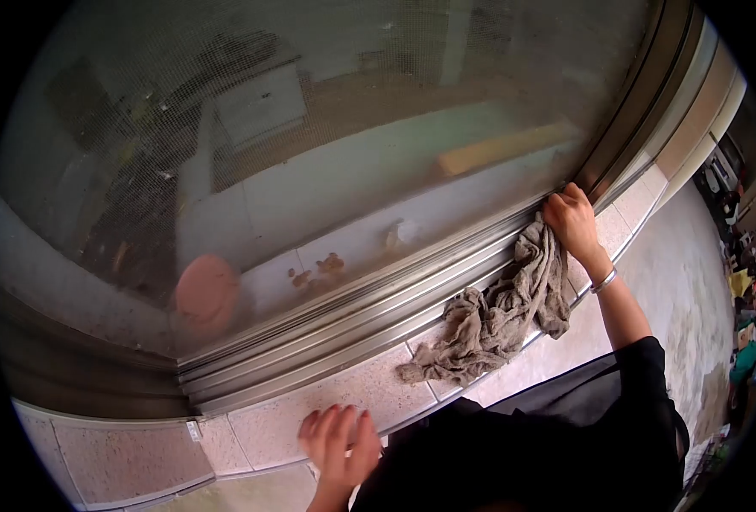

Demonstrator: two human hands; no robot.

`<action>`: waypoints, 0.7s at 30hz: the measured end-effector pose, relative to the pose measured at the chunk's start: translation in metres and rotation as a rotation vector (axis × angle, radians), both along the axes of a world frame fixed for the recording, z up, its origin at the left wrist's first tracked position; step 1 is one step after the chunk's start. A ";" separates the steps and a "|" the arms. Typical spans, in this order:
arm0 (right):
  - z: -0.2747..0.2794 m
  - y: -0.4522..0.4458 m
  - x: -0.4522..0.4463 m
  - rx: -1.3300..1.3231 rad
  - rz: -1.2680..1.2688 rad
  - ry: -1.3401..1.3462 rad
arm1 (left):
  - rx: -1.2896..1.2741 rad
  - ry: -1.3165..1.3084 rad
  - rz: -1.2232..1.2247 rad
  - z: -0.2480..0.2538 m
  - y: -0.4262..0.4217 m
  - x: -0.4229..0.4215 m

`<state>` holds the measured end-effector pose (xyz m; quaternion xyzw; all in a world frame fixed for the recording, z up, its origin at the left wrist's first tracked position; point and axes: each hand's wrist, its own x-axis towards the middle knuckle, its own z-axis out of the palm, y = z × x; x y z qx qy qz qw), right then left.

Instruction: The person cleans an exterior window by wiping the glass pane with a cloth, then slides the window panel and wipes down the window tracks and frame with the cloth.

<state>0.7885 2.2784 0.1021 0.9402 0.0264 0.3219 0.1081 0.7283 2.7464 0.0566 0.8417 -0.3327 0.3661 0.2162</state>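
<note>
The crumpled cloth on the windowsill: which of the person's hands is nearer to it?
The right. The right hand grips the upper end of the cloth, by the window frame's corner; the left hand is apart from it, by the tiled sill.

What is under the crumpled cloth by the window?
The cloth lies over the tiled sill, its upper end overlapping the metal window track; both show around it. Whatever its folds cover cannot be seen.

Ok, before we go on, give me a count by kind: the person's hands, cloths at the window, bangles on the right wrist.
Hands: 2, left hand and right hand
Cloth: 1
Bangle: 1
Total: 4
</note>
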 end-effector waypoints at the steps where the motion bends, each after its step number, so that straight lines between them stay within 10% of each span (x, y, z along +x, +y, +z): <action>1: 0.001 0.008 0.000 0.014 0.041 -0.007 | 0.013 0.015 0.090 -0.001 0.014 0.003; 12: -0.001 0.165 0.023 0.135 0.461 0.081 | -0.026 0.048 0.225 -0.011 0.019 0.003; 21: 0.026 0.139 -0.028 0.375 0.323 0.188 | -0.073 0.130 0.263 -0.011 0.022 0.006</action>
